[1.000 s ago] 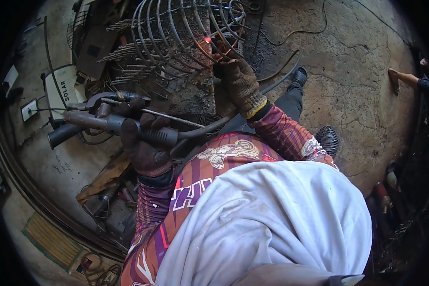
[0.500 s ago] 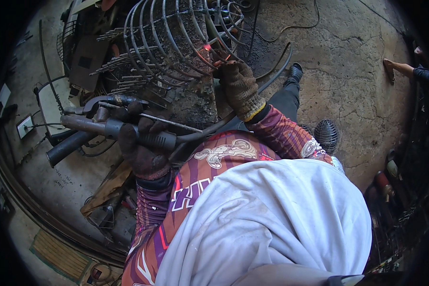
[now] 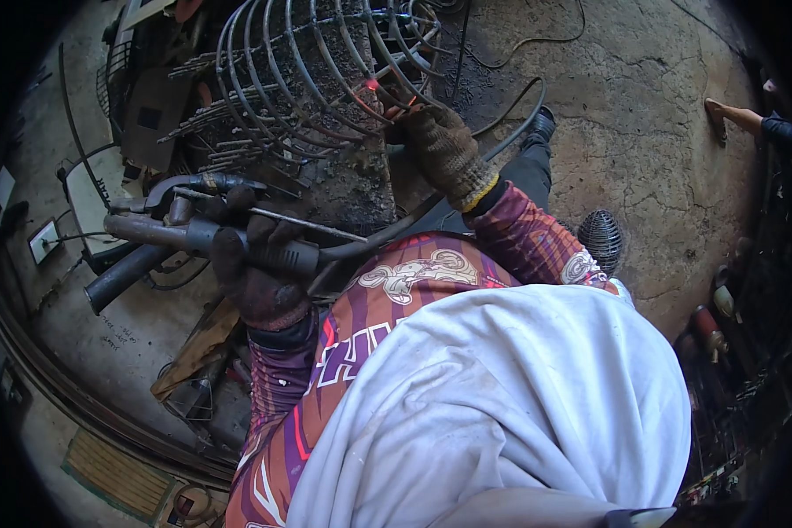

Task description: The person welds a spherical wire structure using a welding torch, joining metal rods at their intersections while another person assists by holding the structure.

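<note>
My left hand [image 3: 260,273], in a dark brown glove, is closed around the grey handle of a welding electrode holder [image 3: 154,231]. A thin straight rod [image 3: 312,225] lies across the same fingers. Ahead of me is a cage of curved metal rods [image 3: 277,66], rounded like a basket. My right hand [image 3: 444,154], in a brown knit glove with a yellow cuff edge, is closed at the cage's near right end. Its fingertips are partly hidden there. Small spots on the rods beside those fingers glow red-orange.
Under the cage is a dark, dirty work surface [image 3: 370,180], with several metal rods [image 3: 189,101] at its left. A cable [image 3: 506,145] loops over the concrete floor [image 3: 625,114]. A coiled wire piece [image 3: 599,239] stands right of my leg. Another person's arm [image 3: 739,114] shows far right.
The whole view has shifted a little, so the cage sits slightly further left and up. Both hands keep their holds. The red-orange glow looks a bit fainter.
</note>
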